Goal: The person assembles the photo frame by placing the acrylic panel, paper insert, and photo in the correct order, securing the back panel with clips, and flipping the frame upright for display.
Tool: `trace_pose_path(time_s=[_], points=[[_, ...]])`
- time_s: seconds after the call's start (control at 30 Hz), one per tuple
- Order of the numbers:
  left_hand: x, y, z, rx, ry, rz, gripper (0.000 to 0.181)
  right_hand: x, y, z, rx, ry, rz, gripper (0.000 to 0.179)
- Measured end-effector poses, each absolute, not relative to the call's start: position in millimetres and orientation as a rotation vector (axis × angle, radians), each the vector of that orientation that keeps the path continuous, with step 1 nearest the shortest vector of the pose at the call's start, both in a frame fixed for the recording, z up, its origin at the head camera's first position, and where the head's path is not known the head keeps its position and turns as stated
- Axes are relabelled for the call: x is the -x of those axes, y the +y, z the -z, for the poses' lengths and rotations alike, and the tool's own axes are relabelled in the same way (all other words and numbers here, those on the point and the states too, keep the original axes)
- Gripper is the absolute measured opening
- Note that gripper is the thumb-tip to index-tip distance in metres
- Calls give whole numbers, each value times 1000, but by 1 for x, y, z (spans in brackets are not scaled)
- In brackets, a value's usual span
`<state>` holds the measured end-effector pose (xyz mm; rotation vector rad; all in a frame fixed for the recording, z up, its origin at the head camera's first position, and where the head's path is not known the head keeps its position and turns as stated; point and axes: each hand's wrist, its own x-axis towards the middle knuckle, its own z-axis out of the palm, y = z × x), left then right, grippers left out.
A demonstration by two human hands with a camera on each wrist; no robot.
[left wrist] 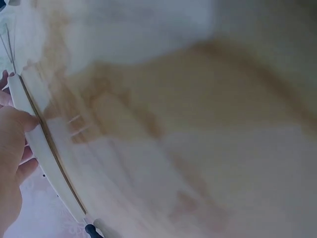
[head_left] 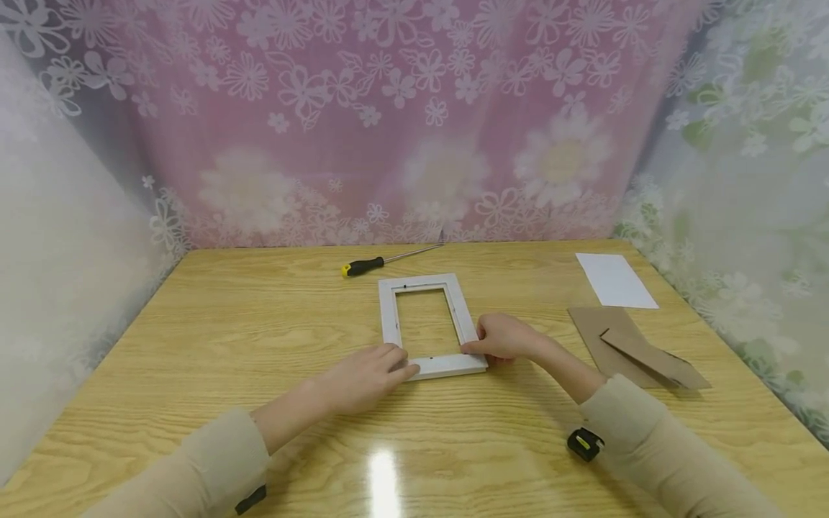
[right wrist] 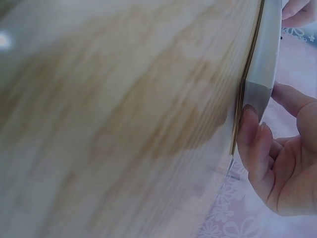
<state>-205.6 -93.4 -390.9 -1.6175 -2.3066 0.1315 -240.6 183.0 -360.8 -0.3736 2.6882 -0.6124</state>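
A white picture frame (head_left: 435, 367) lies on the wooden table, its opening bare to the wood and small dark tabs along the inner edge. My left hand (head_left: 369, 375) holds its near left corner, thumb along the near side. At the near right corner my right hand (head_left: 508, 337) pinches the frame, thumb on top and fingers at the outer edge. The left wrist view shows the left thumb (left wrist: 27, 120) against the frame's edge (left wrist: 49, 148). In the right wrist view, fingertips (right wrist: 248, 121) of the right hand press around the frame's corner (right wrist: 258, 91).
A screwdriver (head_left: 364, 267) with a black and yellow handle lies behind the frame. To the right are a white sheet (head_left: 617, 280) and a brown backing board (head_left: 592, 327) with a raised stand leg (head_left: 648, 357). A small black object (head_left: 585, 444) shows beside the right sleeve. Flowered curtains (head_left: 414, 122) surround the table.
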Motion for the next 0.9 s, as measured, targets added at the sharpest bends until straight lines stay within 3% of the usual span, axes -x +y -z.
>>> trace_pose_path(time_s=[0.57,0.9], points=[[202,-95,395,1607,-2246,-238,43,242,186,361,417,2710,564,32],[202,-92,398,1648,-2216,-161,43,274,241,338,271,2787,735,36]])
